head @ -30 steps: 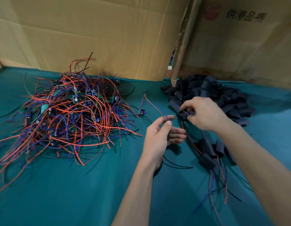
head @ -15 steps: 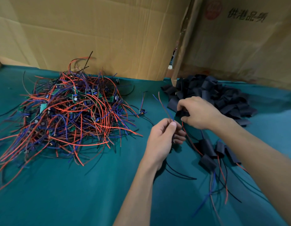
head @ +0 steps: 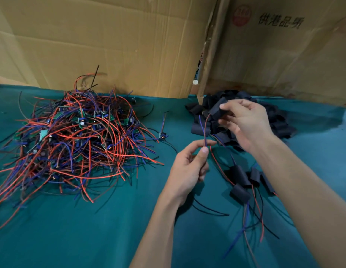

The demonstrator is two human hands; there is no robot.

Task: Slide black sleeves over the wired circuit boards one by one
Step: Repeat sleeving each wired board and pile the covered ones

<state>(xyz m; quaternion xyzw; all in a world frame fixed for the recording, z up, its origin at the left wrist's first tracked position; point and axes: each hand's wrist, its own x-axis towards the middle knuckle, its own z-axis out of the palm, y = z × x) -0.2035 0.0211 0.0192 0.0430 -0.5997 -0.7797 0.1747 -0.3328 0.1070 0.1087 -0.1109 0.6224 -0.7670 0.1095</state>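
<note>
A black sleeve (head: 216,109) sits pinched between the thumb and fingers of the right hand (head: 245,124), lifted just above the near edge of the sleeve pile (head: 272,120), which serves as the landmark here. Red and blue wires (head: 204,128) rise from the left hand (head: 189,171) toward the sleeve's lower end; whether their tips are already inside it cannot be told. The left hand, in front of the sleeve pile and slightly to its left, pinches these wires between thumb and forefinger, with the other fingers curled underneath. The circuit board on those wires is hidden.

Well to the left of the sleeve pile lies a large tangle of wired boards (head: 75,140), red, blue and black leads with small green boards among them. 1 loose wired board (head: 162,135) rests between that tangle and the sleeve pile. In front of the sleeve pile, near the right forearm, several finished sleeved boards (head: 243,180) lie with their wires trailing forward. Everything rests on a green tabletop (head: 90,229). Behind the sleeve pile stand cardboard walls (head: 129,45).
</note>
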